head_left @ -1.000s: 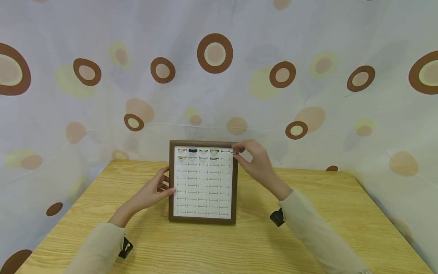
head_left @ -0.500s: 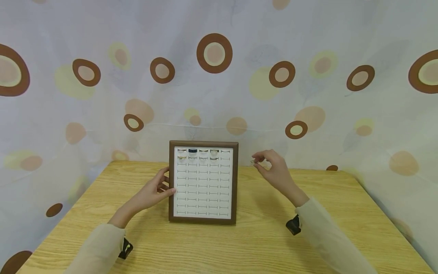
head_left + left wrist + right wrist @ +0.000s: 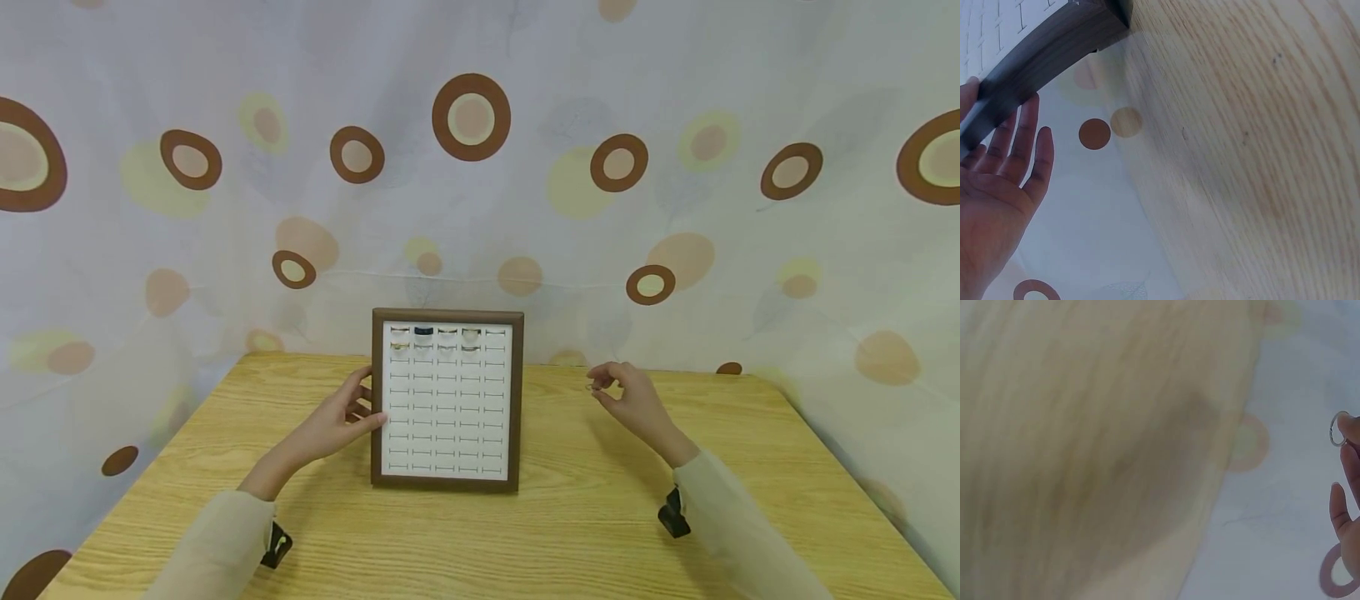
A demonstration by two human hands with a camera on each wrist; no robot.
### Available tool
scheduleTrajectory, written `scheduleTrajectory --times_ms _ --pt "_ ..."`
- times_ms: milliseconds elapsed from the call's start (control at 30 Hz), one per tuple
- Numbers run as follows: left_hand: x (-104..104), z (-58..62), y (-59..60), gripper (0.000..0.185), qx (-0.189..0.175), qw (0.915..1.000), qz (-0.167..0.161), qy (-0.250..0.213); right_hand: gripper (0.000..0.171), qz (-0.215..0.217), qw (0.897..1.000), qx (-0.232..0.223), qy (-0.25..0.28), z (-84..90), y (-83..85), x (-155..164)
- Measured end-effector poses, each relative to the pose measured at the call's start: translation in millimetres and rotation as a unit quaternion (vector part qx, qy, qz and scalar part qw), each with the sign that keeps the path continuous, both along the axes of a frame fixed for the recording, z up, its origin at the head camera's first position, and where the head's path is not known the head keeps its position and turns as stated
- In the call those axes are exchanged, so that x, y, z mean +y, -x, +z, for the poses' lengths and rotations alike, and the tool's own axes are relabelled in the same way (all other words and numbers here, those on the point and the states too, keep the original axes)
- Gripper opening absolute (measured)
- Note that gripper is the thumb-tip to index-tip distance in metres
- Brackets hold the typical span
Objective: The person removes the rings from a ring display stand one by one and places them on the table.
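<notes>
One thin ring (image 3: 593, 387) is pinched between the curled fingertips of the right hand (image 3: 636, 403), held above the table (image 3: 570, 517) well right of the ring tray (image 3: 447, 481) — whose left edge is touched by the straight fingers of the left hand (image 3: 337, 422).

Left hand (image 3: 997, 187) at lower left of frame, palm showing, fingers straight, fingertips against dark brown frame of tray (image 3: 1047, 47) in upper left. White slotted insert visible at top left corner. Light wood-grain bench (image 3: 1247, 144) fills right of frame. Pale spotted cloth (image 3: 1094, 206) at lower middle, brown dot near centre left.
</notes>
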State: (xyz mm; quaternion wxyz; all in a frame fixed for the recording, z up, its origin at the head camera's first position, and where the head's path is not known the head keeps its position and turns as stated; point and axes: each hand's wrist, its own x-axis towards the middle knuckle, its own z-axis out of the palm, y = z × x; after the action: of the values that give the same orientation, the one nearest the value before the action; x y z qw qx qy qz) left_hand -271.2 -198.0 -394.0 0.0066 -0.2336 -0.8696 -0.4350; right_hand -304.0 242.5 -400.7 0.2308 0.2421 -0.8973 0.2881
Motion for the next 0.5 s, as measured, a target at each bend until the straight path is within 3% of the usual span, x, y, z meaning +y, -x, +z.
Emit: scheduleTrajectory --times_ms 233,500 --pt "0 -1.2 0.9 0.075 0.002 1.0000 0.003 0.006 0.017 0.007 0.998 -0.040 -0.044 -17.2 -1.2 19" --pt "0 -1.5 2.0 0.075 0.000 1.0000 0.002 0.004 0.012 0.051 0.991 -0.099 -0.079 -27.2 -4.7 29"
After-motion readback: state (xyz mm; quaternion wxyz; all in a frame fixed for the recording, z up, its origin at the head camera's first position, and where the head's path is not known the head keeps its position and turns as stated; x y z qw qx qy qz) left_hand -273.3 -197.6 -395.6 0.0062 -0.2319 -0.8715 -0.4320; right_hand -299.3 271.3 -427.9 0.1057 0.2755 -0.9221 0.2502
